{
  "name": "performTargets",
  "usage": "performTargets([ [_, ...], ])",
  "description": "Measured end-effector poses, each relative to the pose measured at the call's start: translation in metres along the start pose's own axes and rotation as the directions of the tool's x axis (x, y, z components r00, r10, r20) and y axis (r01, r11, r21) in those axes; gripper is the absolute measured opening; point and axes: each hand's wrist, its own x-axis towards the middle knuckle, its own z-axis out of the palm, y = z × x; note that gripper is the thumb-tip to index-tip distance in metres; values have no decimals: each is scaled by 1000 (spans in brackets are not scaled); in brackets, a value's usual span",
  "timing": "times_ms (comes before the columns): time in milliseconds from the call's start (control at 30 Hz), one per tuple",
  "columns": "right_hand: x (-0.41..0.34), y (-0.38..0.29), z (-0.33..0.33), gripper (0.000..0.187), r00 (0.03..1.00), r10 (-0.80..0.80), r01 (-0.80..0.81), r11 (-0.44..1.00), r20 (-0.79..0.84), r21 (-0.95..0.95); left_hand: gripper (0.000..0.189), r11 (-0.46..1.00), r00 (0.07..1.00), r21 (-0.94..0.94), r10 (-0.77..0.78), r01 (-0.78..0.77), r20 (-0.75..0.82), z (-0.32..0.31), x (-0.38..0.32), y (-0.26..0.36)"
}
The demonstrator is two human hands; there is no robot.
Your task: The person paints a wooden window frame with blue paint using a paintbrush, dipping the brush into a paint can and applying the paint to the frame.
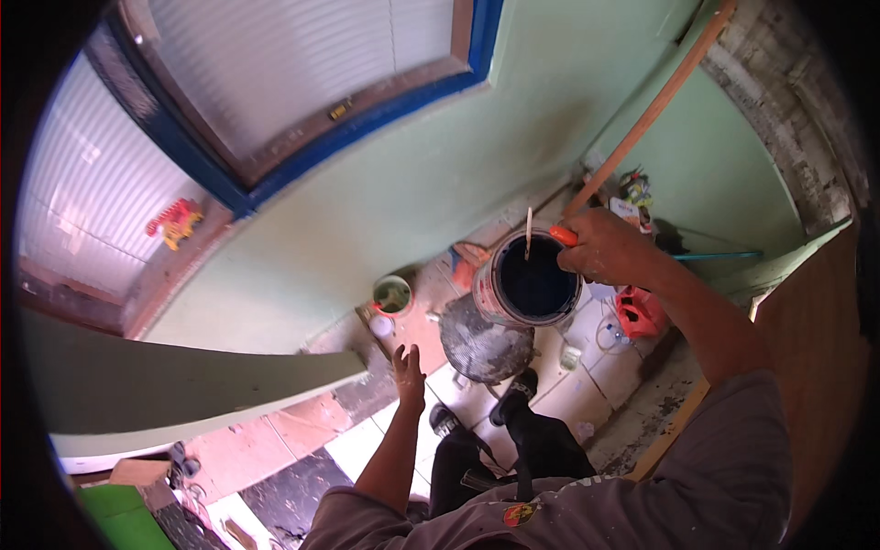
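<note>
A paint can (pixel 482 287) with dark blue paint (pixel 540 285) in it is before me, and a thin wooden stick (pixel 529 230) stands up out of the paint. My right hand (pixel 605 249) is closed at the can's right rim, with an orange handle (pixel 564 236) poking out of the fist; the handle's other end is hidden. Below the can shows a round, dark, paint-marked stool top (pixel 487 350); whether the can rests on it or hangs above, I cannot tell. My left hand (pixel 410 378) hovers empty, fingers apart, left of the stool.
A small bucket (pixel 393 295) stands by the green wall (pixel 295 275), near a round white lid (pixel 381 326). A long wooden pole (pixel 646 113) leans in the corner. Right lie a red plastic bag (pixel 638 313) and a clear cup (pixel 570 357). The blue-framed window (pixel 371 130) is upper left.
</note>
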Motion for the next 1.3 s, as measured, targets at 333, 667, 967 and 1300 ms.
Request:
performTargets([
  [333, -29, -80, -58, 21, 999, 37, -33, 992, -30, 124, 61, 805, 840, -257, 539, -536, -61, -20, -84, 232],
  [667, -4, -111, -93, 26, 995, -95, 99, 990, -37, 98, 63, 427, 464, -198, 860, -882, -213, 25, -147, 451],
  [967, 24, -111, -134, 22, 997, -71, 71, 984, -8, 166, 64, 109, 150, -167, 954, -980, -258, 35, -200, 612],
  [1300, 59, -94, -166, 24, 997, -82, 83, 993, -18, 89, 70, -401, -393, 668, 903, -627, 173, 98, -151, 745],
])
